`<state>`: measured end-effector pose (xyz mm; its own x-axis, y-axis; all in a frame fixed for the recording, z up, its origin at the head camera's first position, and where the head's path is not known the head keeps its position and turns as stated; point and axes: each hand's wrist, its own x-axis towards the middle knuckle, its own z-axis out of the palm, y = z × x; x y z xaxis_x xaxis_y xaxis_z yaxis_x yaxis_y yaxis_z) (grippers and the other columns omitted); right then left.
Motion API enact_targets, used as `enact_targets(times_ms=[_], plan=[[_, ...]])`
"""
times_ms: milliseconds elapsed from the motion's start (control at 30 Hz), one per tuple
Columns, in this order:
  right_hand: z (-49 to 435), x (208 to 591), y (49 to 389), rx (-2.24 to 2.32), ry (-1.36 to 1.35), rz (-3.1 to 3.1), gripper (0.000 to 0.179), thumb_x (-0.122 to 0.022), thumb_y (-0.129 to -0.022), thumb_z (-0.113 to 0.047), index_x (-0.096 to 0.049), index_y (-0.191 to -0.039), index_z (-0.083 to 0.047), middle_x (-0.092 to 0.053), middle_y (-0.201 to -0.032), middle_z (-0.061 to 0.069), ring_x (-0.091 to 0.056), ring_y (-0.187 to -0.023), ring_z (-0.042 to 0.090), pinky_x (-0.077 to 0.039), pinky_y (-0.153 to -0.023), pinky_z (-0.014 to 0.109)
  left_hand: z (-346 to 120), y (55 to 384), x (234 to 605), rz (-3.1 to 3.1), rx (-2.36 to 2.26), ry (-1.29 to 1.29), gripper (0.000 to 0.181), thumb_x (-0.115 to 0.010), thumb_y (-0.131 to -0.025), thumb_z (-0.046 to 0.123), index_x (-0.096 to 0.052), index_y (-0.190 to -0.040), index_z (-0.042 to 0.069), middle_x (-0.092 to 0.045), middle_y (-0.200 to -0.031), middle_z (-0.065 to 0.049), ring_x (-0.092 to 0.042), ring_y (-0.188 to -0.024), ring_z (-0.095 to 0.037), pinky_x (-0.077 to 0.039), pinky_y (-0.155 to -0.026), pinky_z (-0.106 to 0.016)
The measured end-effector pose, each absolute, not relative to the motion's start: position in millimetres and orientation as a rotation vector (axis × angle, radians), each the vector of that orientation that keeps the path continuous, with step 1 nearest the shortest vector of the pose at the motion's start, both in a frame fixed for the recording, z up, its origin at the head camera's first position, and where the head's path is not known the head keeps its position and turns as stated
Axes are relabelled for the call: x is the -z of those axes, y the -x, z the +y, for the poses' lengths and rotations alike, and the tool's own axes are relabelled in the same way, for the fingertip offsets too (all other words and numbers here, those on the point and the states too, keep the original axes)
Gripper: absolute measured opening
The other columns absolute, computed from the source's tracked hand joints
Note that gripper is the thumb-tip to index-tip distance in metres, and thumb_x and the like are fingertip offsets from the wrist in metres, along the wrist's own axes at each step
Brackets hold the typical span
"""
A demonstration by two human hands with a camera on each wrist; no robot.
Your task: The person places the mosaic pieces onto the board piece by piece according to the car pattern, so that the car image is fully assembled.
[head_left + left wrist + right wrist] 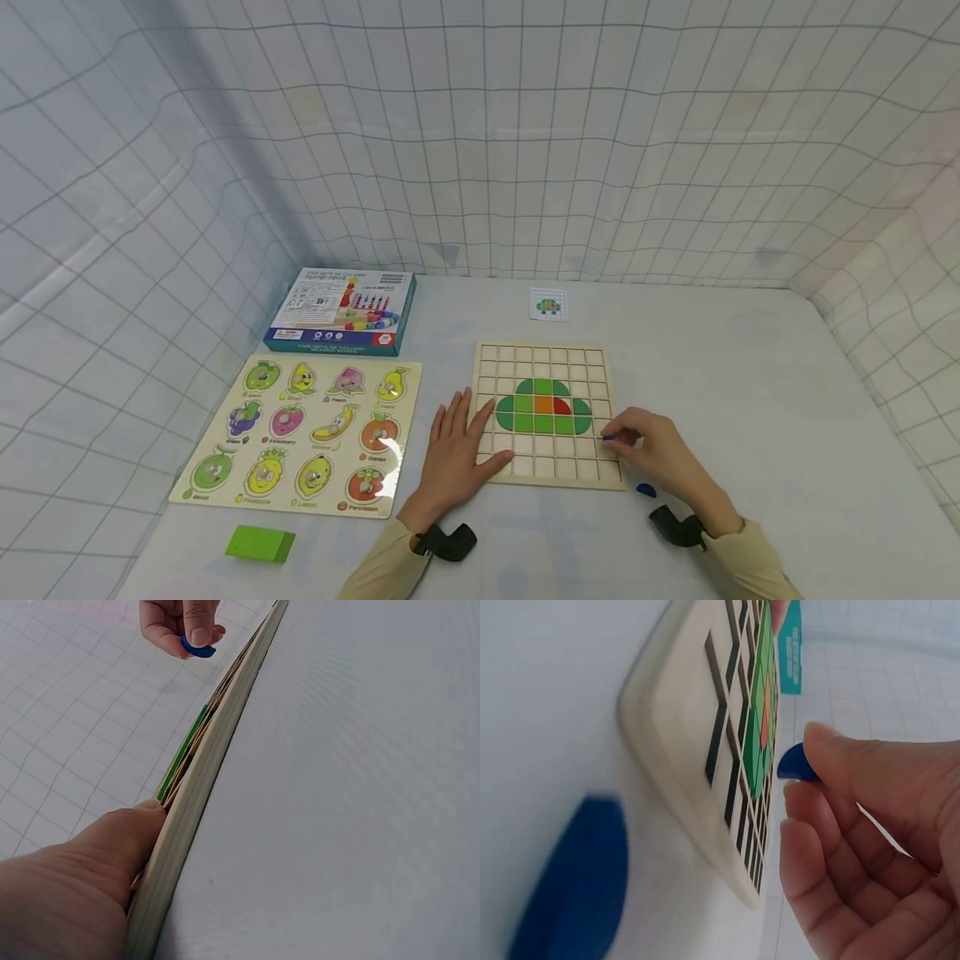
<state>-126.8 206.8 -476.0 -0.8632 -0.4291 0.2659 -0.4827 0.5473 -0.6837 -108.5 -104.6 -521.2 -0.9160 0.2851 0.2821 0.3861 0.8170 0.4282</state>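
A wooden grid board [525, 467] lies on the table, with green, orange and red pieces [543, 407] set in its middle cells. My left hand [453, 462] rests on the board's left edge, fingers spread and straight. Between thumb and fingers, my right hand [656, 450] pinches a small blue piece [799, 763] with a rounded edge, held over the board's right edge. A second blue piece, half-round [646, 490], lies on the table just off the board's lower right corner, below the right hand.
Behind the board lies a small picture card [549, 305] showing a green shape on a grid. To the left are a fruit puzzle board [300, 437] and a boxed toy set [341, 310]. A green block [259, 543] sits at the front left. Grid-patterned cloth walls surround the table.
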Motion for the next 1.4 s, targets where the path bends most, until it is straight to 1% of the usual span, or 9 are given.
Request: enact_targets(times_ms=[167, 300, 500, 767, 1033, 1200, 1400], plan=[[190, 476, 128, -1.299, -0.818, -2.739, 0.015, -0.074, -0.08, 0.0, -0.068, -0.087, -0.011, -0.064, -0.084, -0.008, -0.058, -0.071, 0.005, -0.05, -0.063, 0.025, -105, 108, 521, -2.809, 0.724, 0.516, 0.077, -0.06, -0.086, 0.055, -0.039, -0.146, 0.012, -0.023, -0.151, -0.024, -0.014, -0.14, -0.037, -0.008, -0.11, -0.052], [175, 475, 130, -1.321, -0.804, -2.808, 0.011, -0.073, -0.082, -0.003, -0.068, -0.085, -0.012, -0.062, -0.079, -0.008, -0.056, -0.07, 0.007, -0.049, -0.061, 0.025, -105, 108, 521, -2.823, 0.726, 0.509, 0.077, -0.06, -0.086, 0.055, -0.039, -0.146, 0.013, -0.022, -0.151, -0.023, -0.012, -0.141, -0.036, -0.006, -0.111, -0.051], [153, 473, 133, -1.306, -0.752, -2.837, 0.01, -0.075, -0.08, -0.005, -0.068, -0.083, -0.013, -0.056, -0.077, -0.01, -0.052, -0.068, 0.008, -0.047, -0.059, 0.023, -104, 109, 521, -2.829, 0.724, 0.505, 0.077, -0.059, -0.086, 0.056, -0.038, -0.146, 0.013, -0.021, -0.152, -0.023, -0.012, -0.141, -0.035, -0.005, -0.111, -0.05], [131, 473, 139, -1.252, -0.782, -2.77, 0.015, -0.078, -0.078, -0.007, -0.065, -0.08, -0.016, -0.051, -0.072, -0.012, -0.046, -0.063, 0.007, -0.042, -0.055, 0.023, -105, 109, 523, -2.783, 0.704, 0.527, 0.077, -0.061, -0.085, 0.056, -0.041, -0.144, 0.011, -0.025, -0.15, -0.025, -0.016, -0.139, -0.039, -0.009, -0.11, -0.054], [115, 477, 140, -1.191, -0.768, -2.865, 0.01, -0.076, -0.081, -0.015, -0.068, -0.085, -0.018, -0.055, -0.073, -0.016, -0.049, -0.063, 0.004, -0.043, -0.056, 0.023, -105, 109, 523, -2.763, 0.706, 0.535, 0.077, -0.059, -0.085, 0.057, -0.041, -0.144, 0.011, -0.026, -0.149, -0.026, -0.017, -0.139, -0.04, -0.011, -0.109, -0.055], [109, 479, 140, -1.127, -0.804, -2.887, 0.009, -0.076, -0.082, -0.016, -0.068, -0.085, -0.019, -0.055, -0.071, -0.017, -0.047, -0.06, 0.003, -0.042, -0.053, 0.024, -105, 109, 523, -2.755, 0.707, 0.535, 0.076, -0.059, -0.086, 0.057, -0.042, -0.144, 0.011, -0.027, -0.149, -0.026, -0.018, -0.138, -0.04, -0.012, -0.108, -0.056], [107, 480, 141, -1.105, -0.787, -2.921, 0.008, -0.075, -0.083, -0.018, -0.068, -0.084, -0.021, -0.056, -0.07, -0.018, -0.046, -0.058, 0.003, -0.041, -0.051, 0.024, -105, 109, 524, -2.793, 0.698, 0.522, 0.077, -0.059, -0.086, 0.056, -0.04, -0.146, 0.013, -0.024, -0.15, -0.024, -0.014, -0.14, -0.037, -0.008, -0.11, -0.053]])
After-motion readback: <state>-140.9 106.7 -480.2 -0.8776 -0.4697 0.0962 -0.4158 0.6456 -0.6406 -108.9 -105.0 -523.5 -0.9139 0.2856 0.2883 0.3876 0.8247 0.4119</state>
